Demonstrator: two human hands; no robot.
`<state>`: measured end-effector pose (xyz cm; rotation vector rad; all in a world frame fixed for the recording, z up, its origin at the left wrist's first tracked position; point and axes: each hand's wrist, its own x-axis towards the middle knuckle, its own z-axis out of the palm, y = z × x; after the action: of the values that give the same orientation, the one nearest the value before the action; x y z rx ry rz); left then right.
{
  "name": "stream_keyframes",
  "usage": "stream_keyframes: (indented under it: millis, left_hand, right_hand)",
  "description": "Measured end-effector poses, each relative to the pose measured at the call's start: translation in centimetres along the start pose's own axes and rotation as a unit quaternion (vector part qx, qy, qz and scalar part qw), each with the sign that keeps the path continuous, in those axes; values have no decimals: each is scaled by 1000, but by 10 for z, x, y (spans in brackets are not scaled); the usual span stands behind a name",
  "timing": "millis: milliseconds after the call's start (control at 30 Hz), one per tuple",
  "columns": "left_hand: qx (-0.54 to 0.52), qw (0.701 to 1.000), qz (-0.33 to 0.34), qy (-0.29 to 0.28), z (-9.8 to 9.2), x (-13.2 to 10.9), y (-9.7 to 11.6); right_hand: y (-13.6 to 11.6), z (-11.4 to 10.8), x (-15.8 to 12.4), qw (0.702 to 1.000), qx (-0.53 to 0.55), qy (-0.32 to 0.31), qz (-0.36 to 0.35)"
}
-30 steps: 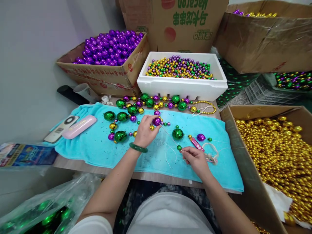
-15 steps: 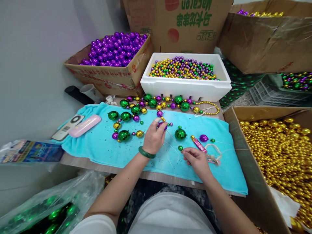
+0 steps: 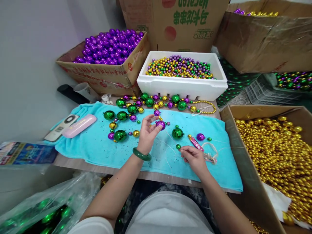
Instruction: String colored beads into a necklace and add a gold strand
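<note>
My left hand, with a green bangle at the wrist, holds a purple bead between thumb and fingers above the blue towel. A thin clear thread runs from that bead toward my right hand, whose closed fingertips pinch at a small green bead. Just above lies a large green bead, loose on the towel. A purple bead and a pink tag rest to the right. Strung green, gold and purple beads curve round to the left.
Behind the towel stand a white foam box of small beads and a carton of purple beads. A carton of gold beads is at the right. A pink case lies at the left.
My left hand has shifted slightly left and turned, showing more of the purple bead. My right hand still pinches at the small green bead. The whole view has shifted a little.
</note>
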<state>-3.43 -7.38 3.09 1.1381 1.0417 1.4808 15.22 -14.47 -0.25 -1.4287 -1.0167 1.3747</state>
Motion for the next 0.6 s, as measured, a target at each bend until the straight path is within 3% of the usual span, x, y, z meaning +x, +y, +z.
stream_keyframes:
  millis: [133,367,467,533,600]
  left_hand:
    - [-63,996,-59,-26,1,-2,8]
    - [-41,993,-92,-66,7,-12,11]
    - [-34,984,-120,-129,10,-14,3]
    - [10,982,-123,-145,6,-7,-2]
    - [121,983,-89,-103,-3,11,-9]
  right_hand:
    - [6,-1,2,1000,13,8,-13]
    - [8,-3,3,999,-7,5,-33]
    - [5,-2,4,1000,12,12,-26]
    - [2,-3,4,999,29,27,-29]
    - [0,-6,4,997,40,49,-34]
